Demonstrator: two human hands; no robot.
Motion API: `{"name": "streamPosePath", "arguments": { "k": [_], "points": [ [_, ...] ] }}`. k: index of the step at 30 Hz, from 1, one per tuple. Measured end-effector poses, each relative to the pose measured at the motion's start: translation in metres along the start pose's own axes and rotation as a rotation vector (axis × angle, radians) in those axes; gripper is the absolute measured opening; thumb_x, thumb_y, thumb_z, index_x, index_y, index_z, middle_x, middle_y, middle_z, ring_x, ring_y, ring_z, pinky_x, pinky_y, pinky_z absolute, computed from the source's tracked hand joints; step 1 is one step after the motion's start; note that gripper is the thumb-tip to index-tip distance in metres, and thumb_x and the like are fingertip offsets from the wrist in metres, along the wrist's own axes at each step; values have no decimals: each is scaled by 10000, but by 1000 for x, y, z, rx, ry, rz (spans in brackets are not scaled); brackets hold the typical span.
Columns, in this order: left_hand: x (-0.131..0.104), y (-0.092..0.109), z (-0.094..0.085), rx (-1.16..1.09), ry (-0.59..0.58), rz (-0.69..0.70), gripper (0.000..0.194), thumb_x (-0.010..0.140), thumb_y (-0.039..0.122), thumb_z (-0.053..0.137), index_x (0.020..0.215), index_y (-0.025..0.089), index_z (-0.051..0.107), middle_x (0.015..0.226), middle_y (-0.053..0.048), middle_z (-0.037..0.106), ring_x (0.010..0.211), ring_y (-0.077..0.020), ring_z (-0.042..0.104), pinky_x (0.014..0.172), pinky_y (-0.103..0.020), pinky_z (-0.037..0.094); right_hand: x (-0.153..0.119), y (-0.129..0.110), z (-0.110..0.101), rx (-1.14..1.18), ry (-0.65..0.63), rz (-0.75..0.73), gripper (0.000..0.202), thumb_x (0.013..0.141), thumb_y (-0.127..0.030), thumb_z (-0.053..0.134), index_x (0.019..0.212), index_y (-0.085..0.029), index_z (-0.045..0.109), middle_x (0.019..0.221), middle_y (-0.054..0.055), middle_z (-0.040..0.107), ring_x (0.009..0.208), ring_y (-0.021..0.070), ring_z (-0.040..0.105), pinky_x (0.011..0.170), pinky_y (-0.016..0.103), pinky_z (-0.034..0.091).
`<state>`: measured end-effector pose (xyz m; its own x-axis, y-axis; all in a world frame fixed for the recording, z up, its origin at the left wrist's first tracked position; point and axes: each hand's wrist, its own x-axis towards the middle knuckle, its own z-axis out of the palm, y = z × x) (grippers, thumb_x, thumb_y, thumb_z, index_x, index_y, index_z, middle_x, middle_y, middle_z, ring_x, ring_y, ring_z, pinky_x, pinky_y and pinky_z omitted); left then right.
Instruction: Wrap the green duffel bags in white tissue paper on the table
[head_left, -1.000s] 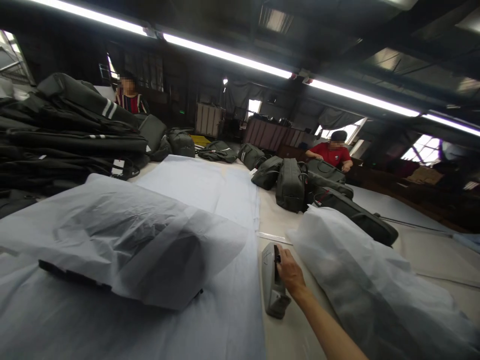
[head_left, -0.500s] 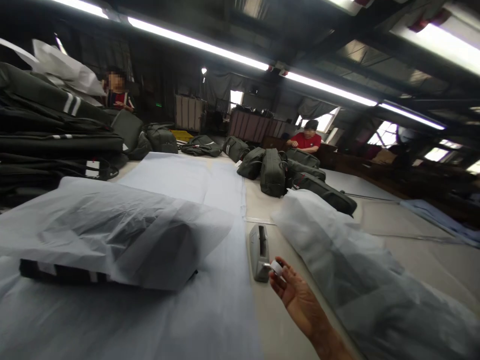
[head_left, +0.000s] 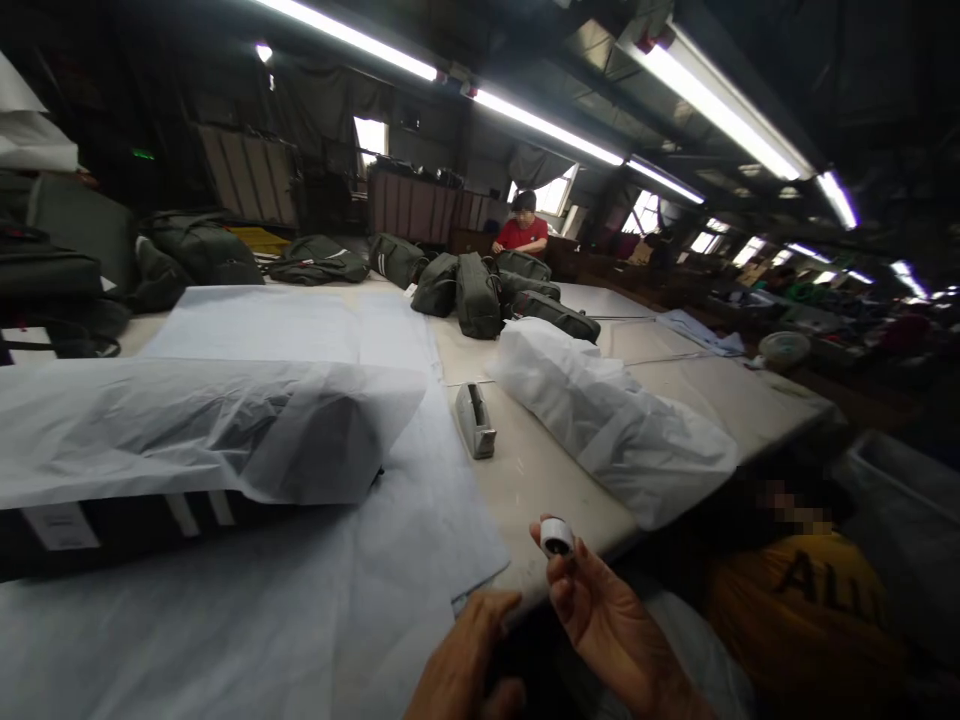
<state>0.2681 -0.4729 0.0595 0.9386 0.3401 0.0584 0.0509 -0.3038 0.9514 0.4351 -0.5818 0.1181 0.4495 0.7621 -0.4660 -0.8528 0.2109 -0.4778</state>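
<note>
Between the thumb and fingers of my right hand [head_left: 600,610] is a small white roll of tape [head_left: 556,535], its round core facing me. My left hand [head_left: 472,650] is low in the view near the table edge, fingers apart, holding nothing that I can see; part of it is cut off by the frame's bottom. Beyond both hands a grey tape dispenser [head_left: 475,422] stands on the table, untouched. To the left, a dark bag [head_left: 142,535] with white stripes and a label lies under a sheet of white tissue paper [head_left: 202,430], on more white sheets [head_left: 247,620].
A paper-wrapped bundle [head_left: 607,410] lies at the right table edge. Several dark green bags [head_left: 480,295] sit farther back, others are piled at left [head_left: 52,240]. A person in red [head_left: 523,235] works behind; one in yellow [head_left: 802,610] is low at right.
My right hand has drawn back from the tape dispenser, taking the tape roll with it. My left hand has come into view beside it. The view has swung to the right.
</note>
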Motion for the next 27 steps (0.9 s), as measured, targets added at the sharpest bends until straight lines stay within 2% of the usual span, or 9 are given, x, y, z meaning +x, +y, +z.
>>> {"name": "streamPosePath", "arguments": {
  "k": [2,4,8,10,13,17,22,24,27],
  "points": [
    [8,17,-12,-166,92,2,576,816,134,583,1348,309,451,1251,-56,577,965,-194,620,848,-345,532,-18,11,3,12,15,1,379,722,-215,838,1066,-170,683,1183,79,707,799,112,709,663,190,596],
    [13,37,-22,-316,128,24,483,858,180,565,1324,285,495,1265,-74,573,997,-196,616,833,-332,529,-33,23,9,31,40,17,388,686,-250,868,1018,-159,689,1110,67,732,757,100,700,618,173,577],
    [13,65,-30,-471,34,34,389,846,290,674,1226,240,609,1139,-78,641,994,-225,634,832,-326,521,-54,44,24,-22,130,-43,420,655,-328,888,970,-133,689,961,58,748,655,78,666,549,155,529],
    [8,68,-31,-493,1,38,317,846,280,687,1159,235,657,1071,-64,663,974,-224,641,844,-324,515,-60,51,29,-103,142,-127,409,666,-375,877,950,-144,694,893,46,735,627,74,640,536,162,510],
    [-2,66,-31,-524,2,89,288,849,276,692,1133,239,669,1051,-56,662,961,-225,644,837,-322,516,-67,57,30,-306,63,-261,419,673,-388,872,991,-181,693,830,17,699,637,86,607,563,197,503],
    [-15,62,-37,-550,-2,88,303,862,272,678,1161,243,641,1040,-49,665,913,-207,649,818,-312,509,-77,57,31,-634,-5,-372,403,658,-333,880,998,-219,694,894,33,710,723,131,632,655,246,517],
    [-29,67,-52,-607,-56,14,234,936,262,527,1141,226,635,1010,-40,681,941,-205,635,848,-319,492,-86,55,35,-846,-132,-412,327,719,-310,820,1007,-232,687,1084,72,685,1020,243,648,891,365,525],
    [-33,70,-55,-553,-28,-10,225,957,324,503,1084,208,650,984,-40,679,922,-202,625,838,-319,485,-87,54,34,-943,-198,-451,268,763,-281,772,1010,-244,674,1122,68,660,1047,240,638,907,363,523],
    [-35,72,-53,-474,-57,-40,259,931,410,570,1005,181,667,918,-37,670,856,-189,605,746,-288,468,-87,53,32,-1147,-197,-563,190,802,-221,705,983,-262,665,1120,52,649,1057,219,624,902,315,520]
  ]
}}
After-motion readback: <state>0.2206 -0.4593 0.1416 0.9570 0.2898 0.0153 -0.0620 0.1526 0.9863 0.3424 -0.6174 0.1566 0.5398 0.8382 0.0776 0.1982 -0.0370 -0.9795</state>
